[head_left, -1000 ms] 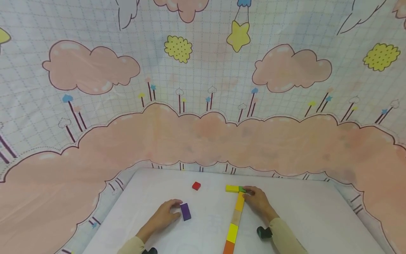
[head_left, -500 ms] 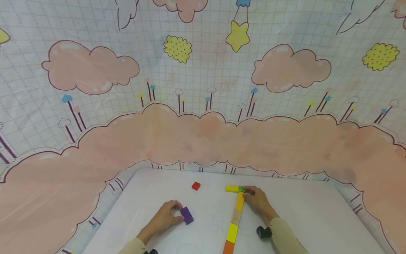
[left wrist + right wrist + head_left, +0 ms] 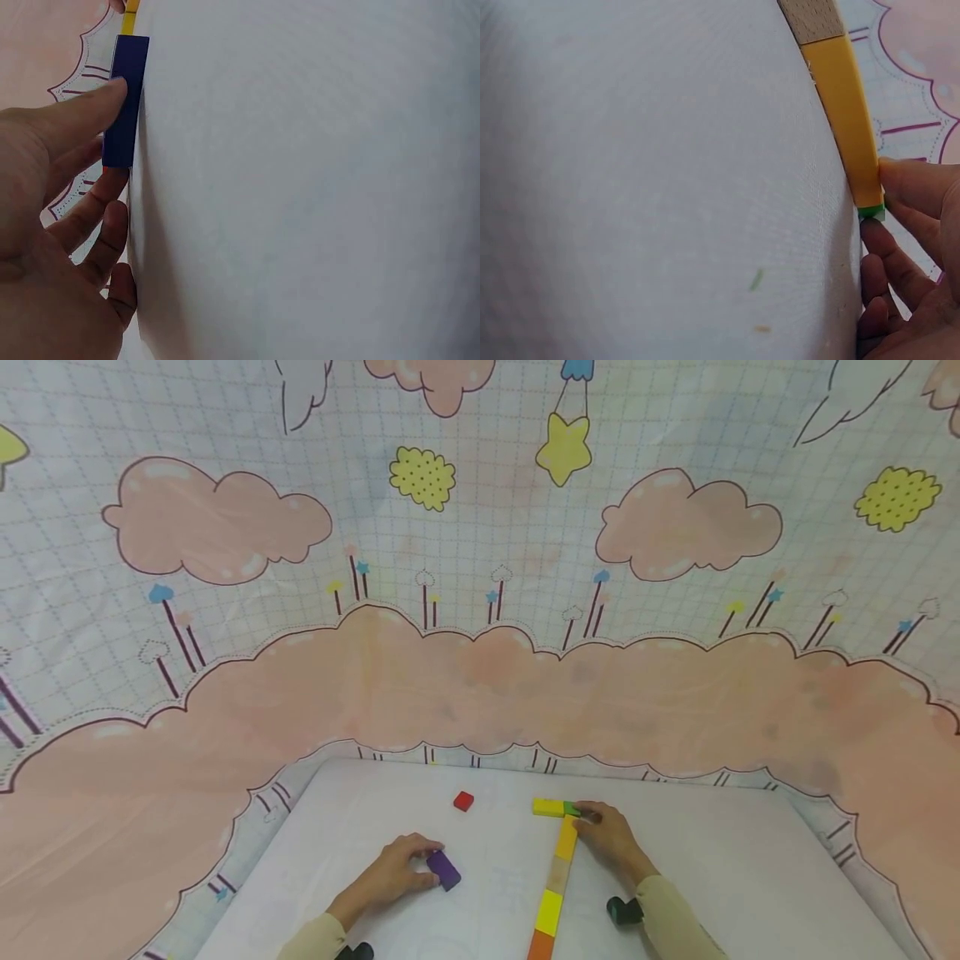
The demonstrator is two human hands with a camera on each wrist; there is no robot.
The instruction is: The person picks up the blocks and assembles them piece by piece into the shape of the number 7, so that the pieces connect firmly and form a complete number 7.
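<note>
On the white table my left hand (image 3: 397, 870) holds a purple block (image 3: 443, 870) between thumb and index finger. In the left wrist view the thumb presses the side of this block (image 3: 126, 101), which looks dark blue there. My right hand (image 3: 611, 835) is at the top corner of a row of blocks, its fingers at a small green block (image 3: 571, 808). The right wrist view shows its thumb against an orange-yellow block (image 3: 844, 112) and a finger by the green block (image 3: 871, 212). A yellow block (image 3: 548, 807) lies left of the green one.
The row runs toward me through a plain wood block (image 3: 558, 874), a yellow block (image 3: 549, 912) and an orange block (image 3: 541, 946). A small red block (image 3: 463, 801) lies apart near the back. A patterned cloth (image 3: 480, 685) rises behind the table (image 3: 712, 852).
The purple block has turned and slid slightly right and toward me, and my left thumb and index finger have closed on it. My right hand has stayed in place.
</note>
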